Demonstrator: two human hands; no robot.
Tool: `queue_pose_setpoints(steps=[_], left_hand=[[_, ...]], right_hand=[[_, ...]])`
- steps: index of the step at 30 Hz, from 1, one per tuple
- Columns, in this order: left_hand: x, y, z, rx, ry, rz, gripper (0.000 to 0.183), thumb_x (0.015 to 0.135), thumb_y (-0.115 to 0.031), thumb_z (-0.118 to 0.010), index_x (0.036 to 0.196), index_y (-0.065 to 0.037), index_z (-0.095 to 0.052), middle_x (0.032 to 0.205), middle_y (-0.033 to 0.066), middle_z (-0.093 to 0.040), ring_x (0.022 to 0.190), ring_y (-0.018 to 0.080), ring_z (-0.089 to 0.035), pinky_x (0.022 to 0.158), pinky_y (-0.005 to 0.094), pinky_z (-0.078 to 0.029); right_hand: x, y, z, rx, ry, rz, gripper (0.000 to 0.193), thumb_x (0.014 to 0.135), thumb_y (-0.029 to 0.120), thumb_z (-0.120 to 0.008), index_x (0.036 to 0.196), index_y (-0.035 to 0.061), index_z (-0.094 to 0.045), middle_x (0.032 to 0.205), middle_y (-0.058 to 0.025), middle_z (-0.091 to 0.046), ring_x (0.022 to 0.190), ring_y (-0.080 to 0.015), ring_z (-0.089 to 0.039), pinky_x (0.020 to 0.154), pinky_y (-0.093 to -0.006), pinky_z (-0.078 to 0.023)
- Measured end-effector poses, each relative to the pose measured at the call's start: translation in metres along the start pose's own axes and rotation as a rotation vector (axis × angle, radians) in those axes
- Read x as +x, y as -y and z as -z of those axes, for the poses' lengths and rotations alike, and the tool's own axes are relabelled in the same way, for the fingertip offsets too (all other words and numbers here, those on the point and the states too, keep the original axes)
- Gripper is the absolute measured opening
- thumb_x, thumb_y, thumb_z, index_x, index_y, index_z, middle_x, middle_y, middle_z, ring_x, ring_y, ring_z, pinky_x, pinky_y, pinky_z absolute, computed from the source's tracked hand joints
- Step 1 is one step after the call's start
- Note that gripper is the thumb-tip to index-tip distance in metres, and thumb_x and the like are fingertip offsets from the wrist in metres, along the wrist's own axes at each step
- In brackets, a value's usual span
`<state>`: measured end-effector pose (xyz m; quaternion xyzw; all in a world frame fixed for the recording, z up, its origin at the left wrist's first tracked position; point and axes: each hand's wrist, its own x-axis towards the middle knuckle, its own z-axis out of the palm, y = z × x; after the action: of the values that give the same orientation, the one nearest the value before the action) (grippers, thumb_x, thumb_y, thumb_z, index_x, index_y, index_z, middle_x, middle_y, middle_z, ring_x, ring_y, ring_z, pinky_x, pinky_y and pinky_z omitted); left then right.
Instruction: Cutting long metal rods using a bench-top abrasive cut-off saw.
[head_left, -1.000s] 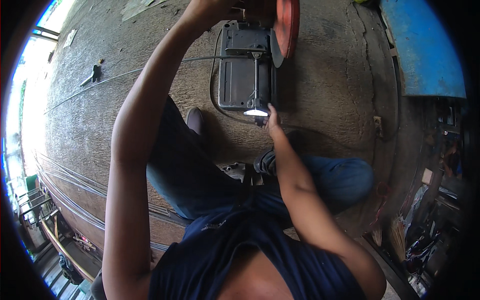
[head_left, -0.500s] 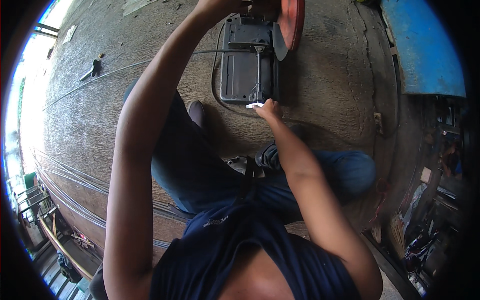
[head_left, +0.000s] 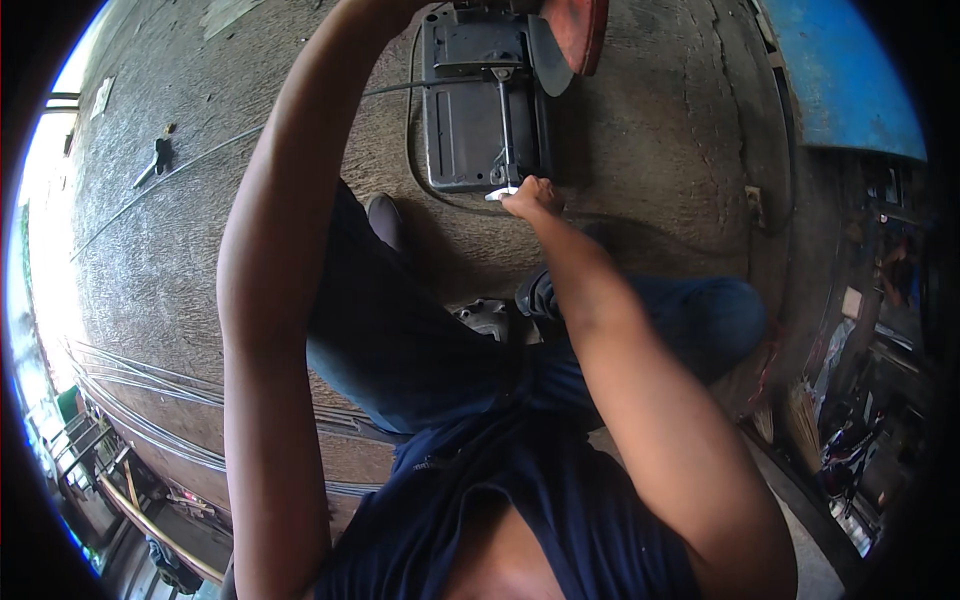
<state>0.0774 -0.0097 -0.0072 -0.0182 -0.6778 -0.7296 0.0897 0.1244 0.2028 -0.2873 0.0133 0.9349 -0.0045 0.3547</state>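
A dark-based chop saw (head_left: 462,135) stands on the floor in front of me, with a grey cutting disc (head_left: 550,65) and a red guard (head_left: 573,35) at its upper right. Along its base runs a vise screw (head_left: 506,120). My right hand (head_left: 533,197) is closed at the near end of that screw, on a pale crank handle (head_left: 499,194). My left arm (head_left: 290,170) stretches up toward the top of the saw. The left hand lies beyond the upper edge, so its grip is hidden.
A power cord (head_left: 160,185) crosses the rough floor on the left, near a small dark tool (head_left: 155,165). Long metal rods (head_left: 160,425) lie at lower left. A blue panel (head_left: 850,80) stands at upper right, above cluttered items. My bent legs flank the near side.
The saw and floor sit slightly higher and further left in the picture as my view shifts. My right hand stays closed at the crank handle; my left arm still reaches upward.
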Motion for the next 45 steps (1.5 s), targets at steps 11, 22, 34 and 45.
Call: queue_pose_setpoints(steps=[11,22,34,45], left_hand=[[-0.009,0.040,-0.008,0.169,-0.377,-0.246,0.046,0.089,-0.028,-0.062,0.122,0.002,-0.050,0.093,0.0103,-0.063,0.079,0.0169,-0.062,0.064,0.0282,-0.052],[-0.167,0.316,-0.056,0.303,-0.091,1.351,0.049,0.087,-0.047,-0.051,0.100,-0.001,-0.062,0.091,0.0174,-0.067,0.083,0.0304,-0.067,0.077,0.0460,-0.051],[-0.167,0.361,-0.042,0.253,0.018,0.984,0.037,0.085,-0.036,-0.058,0.108,-0.007,-0.065,0.100,0.0049,-0.067,0.087,0.0190,-0.064,0.066,0.0363,-0.055],[-0.039,0.093,0.026,0.437,-0.324,0.480,0.065,0.093,-0.054,-0.032,0.119,0.003,-0.052,0.104,0.0195,-0.064,0.093,0.0287,-0.063,0.086,0.0413,-0.047]], right_hand=[[0.055,-0.052,-0.065,1.170,0.396,-0.026,0.046,0.074,0.051,-0.058,0.095,0.0096,-0.063,0.081,-0.0115,-0.064,0.073,-0.0251,-0.061,0.064,-0.0410,-0.047],[0.059,-0.060,-0.066,1.245,0.170,0.086,0.037,0.075,0.034,-0.067,0.090,0.0003,-0.067,0.080,-0.0132,-0.066,0.070,-0.0258,-0.062,0.062,-0.0403,-0.048],[0.078,-0.046,-0.104,2.144,0.652,-0.484,0.040,0.083,0.039,-0.043,0.092,0.0025,-0.058,0.084,-0.0127,-0.057,0.075,-0.0235,-0.055,0.067,-0.0367,-0.049],[0.100,-0.038,-0.107,2.416,1.806,-0.898,0.029,0.082,0.019,-0.046,0.097,-0.0053,-0.042,0.082,-0.0118,-0.048,0.064,-0.0161,-0.049,0.045,-0.0227,-0.046]])
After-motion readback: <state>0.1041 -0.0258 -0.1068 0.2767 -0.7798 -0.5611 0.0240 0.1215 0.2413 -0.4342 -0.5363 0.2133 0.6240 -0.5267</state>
